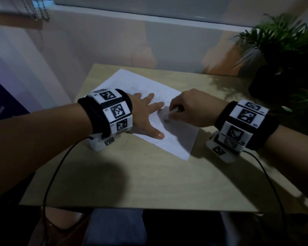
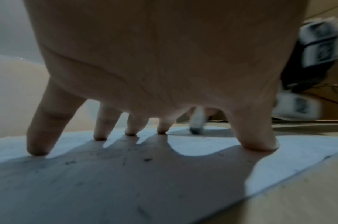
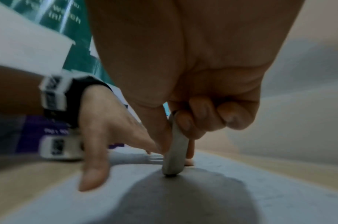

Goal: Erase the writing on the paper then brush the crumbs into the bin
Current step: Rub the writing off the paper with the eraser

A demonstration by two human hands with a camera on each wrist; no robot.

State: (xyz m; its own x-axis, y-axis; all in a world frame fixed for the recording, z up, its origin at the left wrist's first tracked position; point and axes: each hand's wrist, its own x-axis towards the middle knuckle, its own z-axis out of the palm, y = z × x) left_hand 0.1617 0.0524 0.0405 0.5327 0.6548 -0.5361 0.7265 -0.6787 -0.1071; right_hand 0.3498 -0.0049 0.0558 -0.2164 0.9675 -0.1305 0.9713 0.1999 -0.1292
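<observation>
The left hand lies spread, fingertips pressing the paper; the right hand pinches an eraser just beside them. Hard rubbing could crease the paper between both hands or scatter crumbs off it.

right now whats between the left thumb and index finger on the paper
Bare paper with faint marks; the eraser tip held by the right hand touches down just beyond that gap, per the head view.

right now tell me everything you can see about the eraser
The eraser is a slim, pale grey-white stick with a rounded, dirty dark tip. It stands nearly upright, tip pressed on the paper, close to the left hand's spread fingers, which hold the sheet flat. The right hand pinches its upper part between thumb and curled fingers. Dark crumbs lie scattered on the sheet nearby.
</observation>
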